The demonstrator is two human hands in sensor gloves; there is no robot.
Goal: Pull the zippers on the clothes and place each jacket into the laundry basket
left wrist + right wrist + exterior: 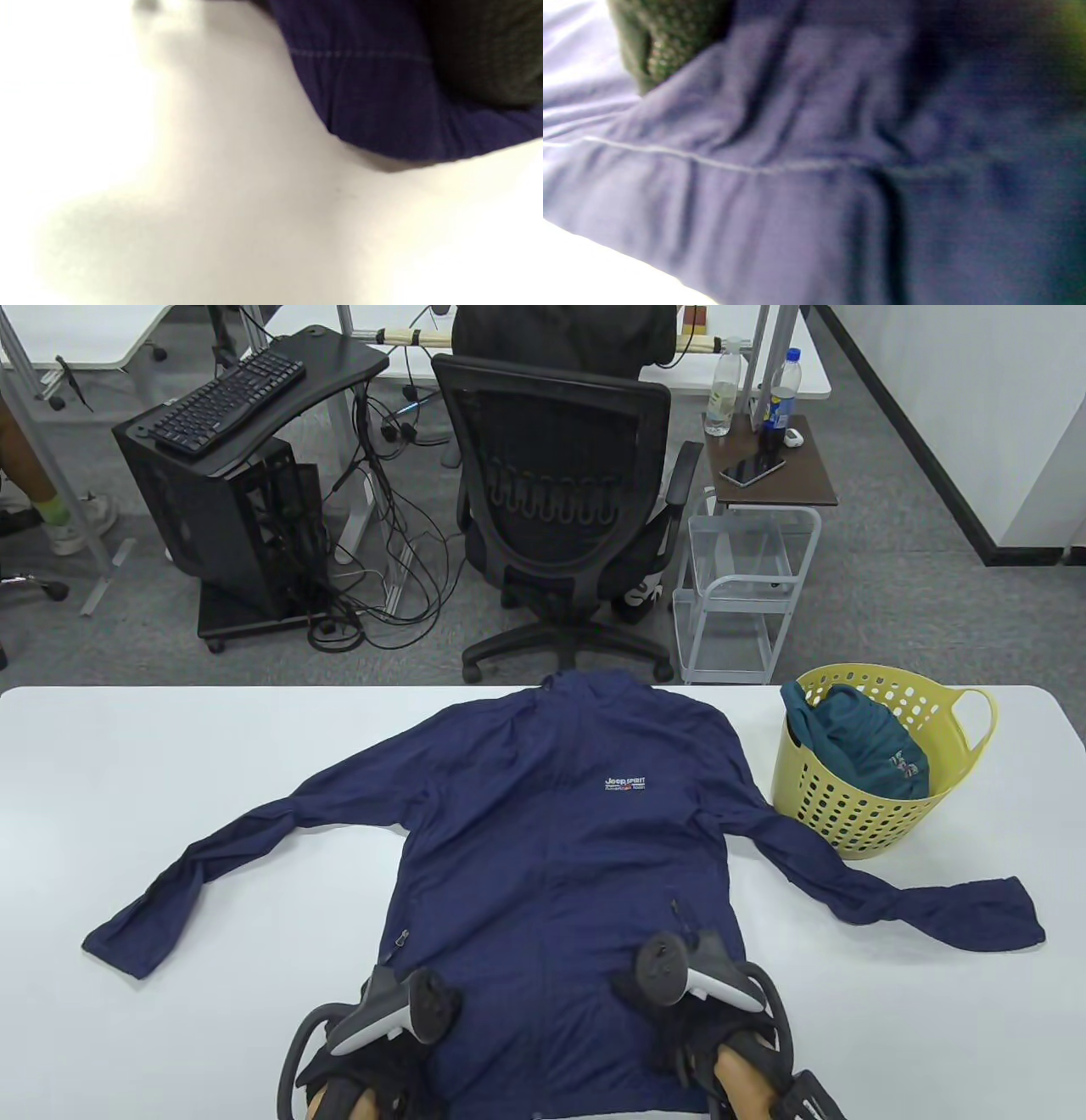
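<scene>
A navy blue jacket [560, 831] lies front up on the white table [170, 780], sleeves spread to both sides. My left hand [394, 1014] sits at the hem's left corner. In the left wrist view its dark glove [488, 51] lies against the hem [382, 106], which stands slightly off the table. My right hand [679, 976] rests on the jacket's lower right front, near a pocket zipper pull [679, 912]. A gloved finger [666, 38] touches wrinkled navy fabric [814, 169]; its grip is hidden. The yellow laundry basket [857, 814] at the right holds a teal garment [857, 746].
The jacket's right sleeve [933, 899] runs along the table just in front of the basket. Beyond the table's far edge stand a black office chair [560, 500], a white wire cart [738, 594] and a computer stand [229, 492].
</scene>
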